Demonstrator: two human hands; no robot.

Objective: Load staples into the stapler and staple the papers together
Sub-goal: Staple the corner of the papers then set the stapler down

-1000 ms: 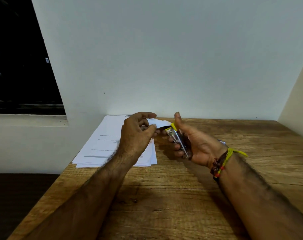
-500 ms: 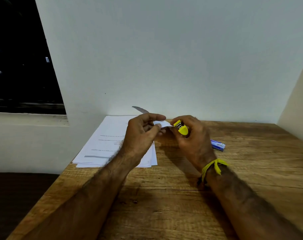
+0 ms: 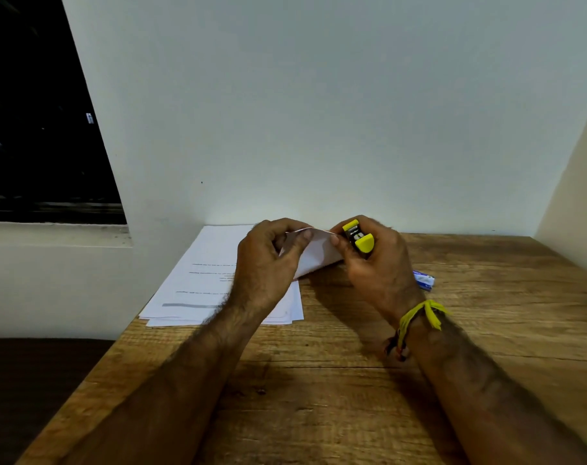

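A stack of white printed papers (image 3: 198, 283) lies at the back left of the wooden table (image 3: 352, 380). My left hand (image 3: 268, 263) pinches the lifted top right corner of the papers (image 3: 319, 253), which curls up off the table. My right hand (image 3: 376, 263) grips a small yellow and metal stapler (image 3: 357, 236), held at the tip of that raised corner. Whether the paper sits inside the stapler's jaws is hidden by my fingers.
A small blue and white staple box (image 3: 424, 280) lies on the table just right of my right hand. A white wall stands close behind the table, another at the right. A dark window (image 3: 33, 129) is at the left. The table's left edge drops to dark floor.
My right hand has turned over from palm-up to knuckles-up and brought the stapler up to the paper corner. The corner has been lifted higher. The staple box has come into view.
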